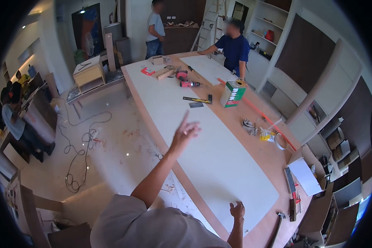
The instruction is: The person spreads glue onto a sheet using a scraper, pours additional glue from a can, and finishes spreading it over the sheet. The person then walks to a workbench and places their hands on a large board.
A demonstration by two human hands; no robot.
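My left hand [185, 135] is raised above a long white panel [223, 161]. Its index finger points out, the other fingers are loosely bent, and it holds nothing. Low in the view, my right hand [237, 210] is at the near end of the same panel, thumb apart from the fingers, with nothing visible in it. Beyond my left hand lie a small dark flat plate [196, 105] and a try square [198, 99] with a yellow-marked tool against it. Farther off are a red drill [189, 84] and a green and white tin can [232, 94].
A person in dark blue [234, 47] leans at the far table edge; another person [155, 29] stands behind. Clamps [292, 202] and a hammer [279, 223] lie at the right near side. A cable [84, 153] coils across the floor at left. A stepladder [208, 25] stands at the back.
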